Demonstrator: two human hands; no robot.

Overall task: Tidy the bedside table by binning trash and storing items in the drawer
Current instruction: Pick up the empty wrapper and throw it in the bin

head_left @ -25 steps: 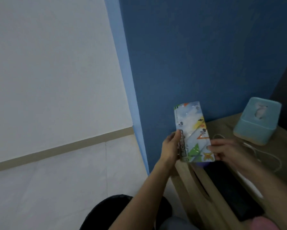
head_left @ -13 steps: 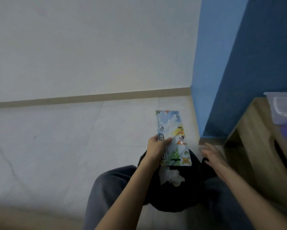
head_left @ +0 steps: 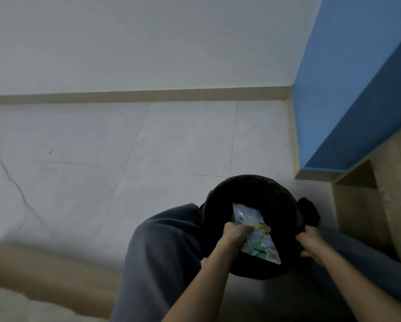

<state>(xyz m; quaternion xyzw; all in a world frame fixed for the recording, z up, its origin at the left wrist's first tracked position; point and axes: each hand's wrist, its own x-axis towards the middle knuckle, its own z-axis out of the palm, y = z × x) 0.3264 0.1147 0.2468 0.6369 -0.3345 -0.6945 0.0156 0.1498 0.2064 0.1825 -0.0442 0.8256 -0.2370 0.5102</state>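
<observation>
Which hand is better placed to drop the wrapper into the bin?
Left. The left hand already grips the colourful wrapper over the black bin's mouth, so it likely need only let go. The right hand is holding the bin's edge.

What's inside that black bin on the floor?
The bin, lined with a black bag, holds a colourful plastic packet that the left hand is pushing in. The right hand holds the rim. Anything beneath the packet is lost in darkness.
</observation>
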